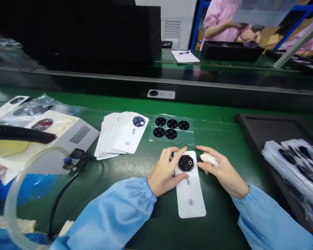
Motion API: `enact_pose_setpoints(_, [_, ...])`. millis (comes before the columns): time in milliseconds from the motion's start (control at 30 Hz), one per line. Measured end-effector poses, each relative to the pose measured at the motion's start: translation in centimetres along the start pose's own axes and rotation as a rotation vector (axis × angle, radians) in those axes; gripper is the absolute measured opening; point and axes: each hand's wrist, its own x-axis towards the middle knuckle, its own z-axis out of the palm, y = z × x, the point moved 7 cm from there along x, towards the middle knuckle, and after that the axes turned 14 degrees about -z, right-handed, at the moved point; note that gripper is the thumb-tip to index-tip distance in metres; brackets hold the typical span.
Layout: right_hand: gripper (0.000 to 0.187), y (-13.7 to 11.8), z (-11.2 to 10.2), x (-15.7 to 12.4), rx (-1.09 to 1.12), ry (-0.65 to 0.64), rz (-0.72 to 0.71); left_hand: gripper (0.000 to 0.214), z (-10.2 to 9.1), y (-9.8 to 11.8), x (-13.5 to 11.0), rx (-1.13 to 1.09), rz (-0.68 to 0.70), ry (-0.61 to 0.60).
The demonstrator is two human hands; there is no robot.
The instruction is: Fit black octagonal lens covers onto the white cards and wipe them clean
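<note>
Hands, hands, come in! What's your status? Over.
Left hand pressing white cover. Right hand gripping white wipe. Sheet of black octagons lies beyond, apart.

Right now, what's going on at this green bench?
A person in blue sleeves works on a white back cover lying flat on the green bench. The left hand rests on its top end, fingers around a black octagonal piece; the right hand holds a small white wad beside it. Five more octagons sit on a clear sheet just beyond.
</note>
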Motion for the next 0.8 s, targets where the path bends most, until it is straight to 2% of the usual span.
enact_pose_setpoints(67, [0.045,0.4,0.9,-1.0,0.103,-0.110,0.158,0.080,-0.1,-0.1,-0.1,-0.133,-0.041,0.027])
enact_pose_setpoints(133, [0.036,0.5,1.7,-1.9,0.109,-0.172,0.232,0.076,-0.2,-0.3,-0.1,-0.297,-0.107,0.042])
enact_pose_setpoints(233, [0.033,0.0,2.1,-2.1,0.083,-0.127,0.184,0.072,0.0,-1.0,-0.2,-0.644,-0.283,0.031])
enact_pose_setpoints(333, [0.031,-0.4,2.7,-2.0,0.117,-0.108,0.095,0.053,0.6,-1.2,-0.4,-0.873,-0.457,-0.041])
enact_pose_setpoints(433, [0.030,-0.4,3.4,-2.0,0.185,-0.143,0.061,0.031,0.3,-0.9,-0.6,-0.873,-0.508,-0.067])
enact_pose_setpoints(600, [0.026,-0.6,3.7,-2.1,0.207,-0.168,0.001,0.015,-0.5,-0.8,-0.7,-0.824,-0.524,-0.038])
enact_pose_setpoints(733, [0.024,-0.8,3.5,-2.1,0.190,-0.159,-0.034,0.019,-0.2,-1.3,-0.8,-0.849,-0.546,-0.044])
enact_pose_setpoints(800, [0.026,-0.5,3.1,-2.0,0.209,-0.100,-0.027,0.021,0.2,-1.3,-1.0,-0.859,-0.535,-0.072])
